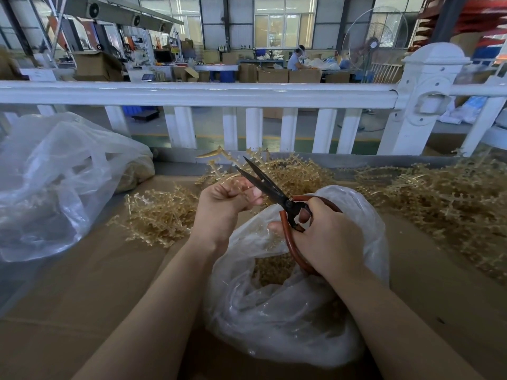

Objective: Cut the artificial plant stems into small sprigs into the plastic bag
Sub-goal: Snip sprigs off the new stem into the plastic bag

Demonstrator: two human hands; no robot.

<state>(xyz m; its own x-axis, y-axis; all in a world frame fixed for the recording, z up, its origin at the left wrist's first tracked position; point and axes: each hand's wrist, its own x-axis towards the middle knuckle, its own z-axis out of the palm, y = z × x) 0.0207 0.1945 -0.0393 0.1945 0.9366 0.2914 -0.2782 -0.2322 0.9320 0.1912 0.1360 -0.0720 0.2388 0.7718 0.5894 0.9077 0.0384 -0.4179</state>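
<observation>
- Fingers [326, 237] of our right hand [329, 239] curl through the red loops of the scissors [274, 192], grasping them with the blades parted and aimed toward 11 o'clock, so we judge a cut is being set up.
- Our left hand [225, 204] pinches a stem [219, 171] between thumb and curled fingers, just at 9 o'clock of the blades. We hold it close to the cutting point, we think, to keep it steady.
- Directly below both hands sits the bag [288, 311], its mouth open upward with tan sprigs [271, 268] already inside. We keep the work over it so cut pieces should drop straight in.
- On the cardboard [82, 297], a small pile [159, 212] lies at 9 o'clock of the left hand, within easy reach.
- A larger heap [452, 198] spreads at 2 o'clock of the bag, and more stems [296, 171] lie behind the blades at 12 o'clock.
- A second, bigger clear bag [55, 182] rests at 10 o'clock, well apart; what it holds is too hazy to tell.
- Beyond stands a white fence [192, 93] with a workshop behind it.
</observation>
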